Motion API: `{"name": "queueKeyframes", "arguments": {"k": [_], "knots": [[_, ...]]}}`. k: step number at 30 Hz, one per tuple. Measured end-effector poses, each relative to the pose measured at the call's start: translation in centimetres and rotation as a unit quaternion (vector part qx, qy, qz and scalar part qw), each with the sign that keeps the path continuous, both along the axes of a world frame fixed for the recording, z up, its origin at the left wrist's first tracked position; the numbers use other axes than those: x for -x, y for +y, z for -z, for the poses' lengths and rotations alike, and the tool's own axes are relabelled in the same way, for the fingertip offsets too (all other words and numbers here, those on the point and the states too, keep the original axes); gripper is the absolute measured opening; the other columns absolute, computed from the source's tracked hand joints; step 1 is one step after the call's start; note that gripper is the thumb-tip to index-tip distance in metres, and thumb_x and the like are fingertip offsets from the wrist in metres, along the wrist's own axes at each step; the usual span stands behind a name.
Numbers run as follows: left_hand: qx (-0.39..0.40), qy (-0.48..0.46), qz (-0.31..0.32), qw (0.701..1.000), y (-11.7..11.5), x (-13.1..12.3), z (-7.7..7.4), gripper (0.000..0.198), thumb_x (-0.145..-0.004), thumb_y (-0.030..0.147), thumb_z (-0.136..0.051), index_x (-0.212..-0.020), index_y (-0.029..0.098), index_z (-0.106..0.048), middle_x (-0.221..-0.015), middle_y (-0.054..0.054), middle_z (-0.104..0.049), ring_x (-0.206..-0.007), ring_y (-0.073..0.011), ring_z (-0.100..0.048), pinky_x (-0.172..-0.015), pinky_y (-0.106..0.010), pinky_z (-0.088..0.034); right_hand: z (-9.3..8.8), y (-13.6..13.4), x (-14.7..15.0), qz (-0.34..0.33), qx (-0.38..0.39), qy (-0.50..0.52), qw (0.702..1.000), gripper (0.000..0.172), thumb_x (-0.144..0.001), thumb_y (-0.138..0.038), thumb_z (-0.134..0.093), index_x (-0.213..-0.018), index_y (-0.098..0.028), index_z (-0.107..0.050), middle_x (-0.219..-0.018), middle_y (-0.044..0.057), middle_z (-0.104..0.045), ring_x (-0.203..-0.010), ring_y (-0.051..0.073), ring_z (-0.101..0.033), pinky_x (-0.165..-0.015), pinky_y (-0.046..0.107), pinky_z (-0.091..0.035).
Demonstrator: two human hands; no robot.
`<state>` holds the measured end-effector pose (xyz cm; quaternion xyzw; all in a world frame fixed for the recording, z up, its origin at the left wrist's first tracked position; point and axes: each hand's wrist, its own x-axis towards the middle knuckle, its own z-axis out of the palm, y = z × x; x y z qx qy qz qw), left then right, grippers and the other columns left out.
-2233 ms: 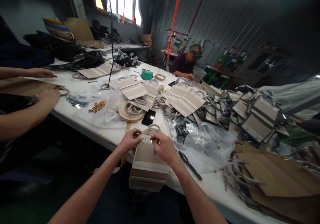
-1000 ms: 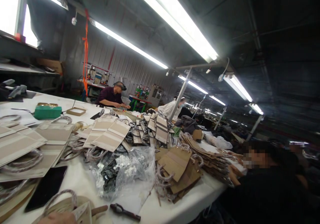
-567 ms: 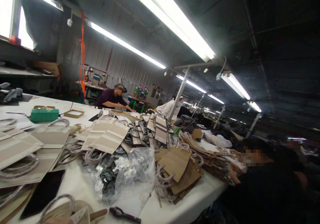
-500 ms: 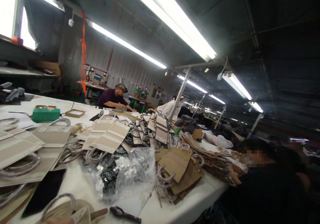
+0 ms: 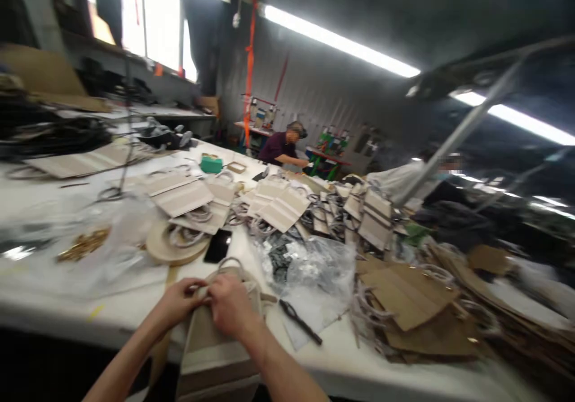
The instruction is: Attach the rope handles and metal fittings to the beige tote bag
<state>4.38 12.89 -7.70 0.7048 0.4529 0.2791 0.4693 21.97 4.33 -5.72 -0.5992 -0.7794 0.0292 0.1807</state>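
A beige bag panel (image 5: pixel 211 351) with a paler stripe hangs over the table's near edge, in front of me. At its upper edge my left hand (image 5: pixel 186 299) is closed, thumb and fingers pinched together beside the other hand. My right hand (image 5: pixel 230 306) is also closed on the upper part of this panel, its knuckles upward. Whatever small part lies between the fingertips is hidden. A plastic-wrapped loop handle (image 5: pixel 231 263) rises just beyond my hands. To their right lies a dark slim hand tool (image 5: pixel 300 321), and a black phone (image 5: pixel 218 246) lies behind them.
Stacked beige panels (image 5: pixel 182 195) and a tape roll (image 5: pixel 157 243) lie beyond my hands. Gold-coloured pieces (image 5: pixel 85 245) sit in plastic at left. A clear bag (image 5: pixel 321 267) and brown panels (image 5: pixel 411 294) lie at right. A co-worker (image 5: pixel 285 145) works across the table.
The view has swung left and downward. Both my hands and the beige panel now show in full near the bottom; earlier only a bit of a hand showed at the lower left.
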Motion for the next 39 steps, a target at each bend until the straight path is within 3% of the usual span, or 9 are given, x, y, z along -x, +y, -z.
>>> {"name": "queueKeyframes", "arguments": {"k": [3,8,13,18,21,25,28,33,39], "knots": [[0.034,-0.036,-0.011,0.999,0.1,0.2,1.5,0.051,-0.057,0.047,-0.091,-0.098,0.017,-0.086,-0.106,-0.012,-0.086,-0.098,-0.0315,-0.078,-0.086,-0.038,-0.064,-0.2,-0.2,0.0,0.0,0.007,0.055,0.998,0.014,-0.098,-0.013,-0.067,-0.105,-0.021,-0.077,-0.113,0.01,-0.077,-0.112,0.027,-0.069,-0.098,0.039,-0.055],[0.053,-0.037,-0.032,0.997,-0.2,0.1,2.4,0.044,-0.062,0.029,-0.088,-0.104,0.015,-0.086,-0.098,-0.008,-0.082,-0.088,-0.0251,-0.073,-0.081,-0.033,-0.06,-0.5,-0.7,0.0,-0.017,0.003,0.084,0.996,0.018,-0.098,-0.009,-0.065,-0.102,-0.023,-0.075,-0.114,0.009,-0.075,-0.113,0.028,-0.067,-0.098,0.04,-0.055],[0.056,-0.049,-0.022,0.997,-0.4,0.3,2.4,0.044,-0.062,0.029,-0.089,-0.104,0.016,-0.086,-0.105,-0.01,-0.084,-0.096,-0.0275,-0.075,-0.085,-0.034,-0.06,-0.9,-0.8,0.2,-0.019,0.007,0.076,0.997,0.017,-0.099,-0.01,-0.065,-0.101,-0.022,-0.076,-0.111,0.01,-0.075,-0.111,0.028,-0.067,-0.097,0.041,-0.056],[0.071,-0.055,-0.017,0.996,-0.3,0.1,2.5,0.044,-0.063,0.028,-0.086,-0.104,0.012,-0.087,-0.093,-0.01,-0.084,-0.086,-0.0261,-0.074,-0.072,-0.031,-0.057,-0.7,-0.7,-0.2,-0.03,0.005,0.095,0.995,0.017,-0.1,-0.013,-0.066,-0.105,-0.023,-0.078,-0.111,0.011,-0.076,-0.11,0.029,-0.069,-0.097,0.043,-0.058],[0.075,-0.064,-0.016,0.995,-0.4,0.2,2.4,0.043,-0.063,0.024,-0.082,-0.104,0.013,-0.086,-0.097,-0.01,-0.084,-0.082,-0.0233,-0.073,-0.068,-0.029,-0.054,-0.9,-0.6,-1.0,-0.048,0.017,0.168,0.984,0.019,-0.102,-0.018,-0.065,-0.11,-0.024,-0.081,-0.112,0.01,-0.078,-0.106,0.027,-0.073,-0.097,0.043,-0.059],[0.083,-0.073,-0.01,0.994,-0.5,0.3,2.4,0.047,-0.062,0.02,-0.077,-0.108,0.012,-0.085,-0.105,-0.011,-0.084,-0.081,-0.0204,-0.072,-0.068,-0.027,-0.055,-1.5,-0.4,-1.6,0.009,0.016,0.307,0.952,0.021,-0.103,-0.026,-0.066,-0.115,-0.026,-0.084,-0.114,0.007,-0.084,-0.101,0.024,-0.077,-0.091,0.038,-0.062],[0.088,-0.075,-0.003,0.993,-0.5,0.3,2.5,0.049,-0.064,0.023,-0.076,-0.11,0.011,-0.085,-0.1,-0.01,-0.083,-0.078,-0.02,-0.07,-0.065,-0.027,-0.053,-1.5,-0.3,-1.3,0.026,0.048,0.348,0.936,0.026,-0.098,-0.028,-0.072,-0.12,-0.027,-0.084,-0.111,0.004,-0.086,-0.093,0.022,-0.079,-0.088,0.035,-0.062],[0.068,-0.072,-0.002,0.995,-0.5,0.5,2.4,0.044,-0.064,0.03,-0.081,-0.104,0.013,-0.086,-0.097,-0.01,-0.082,-0.082,-0.0221,-0.069,-0.07,-0.029,-0.054,-0.8,-0.2,-0.6,0.048,0.076,0.343,0.935,0.016,-0.096,-0.033,-0.074,-0.104,-0.027,-0.087,-0.095,0.002,-0.087,-0.084,0.023,-0.078,-0.082,0.036,-0.059],[0.053,-0.06,-0.001,0.997,-0.2,0.5,2.7,0.042,-0.065,0.029,-0.081,-0.103,0.014,-0.087,-0.101,-0.01,-0.082,-0.088,-0.0233,-0.07,-0.078,-0.031,-0.056,-0.6,-0.3,-0.4,0.044,0.05,0.299,0.952,0.014,-0.097,-0.028,-0.071,-0.101,-0.027,-0.085,-0.098,0.003,-0.085,-0.087,0.024,-0.076,-0.086,0.038,-0.059]]}}
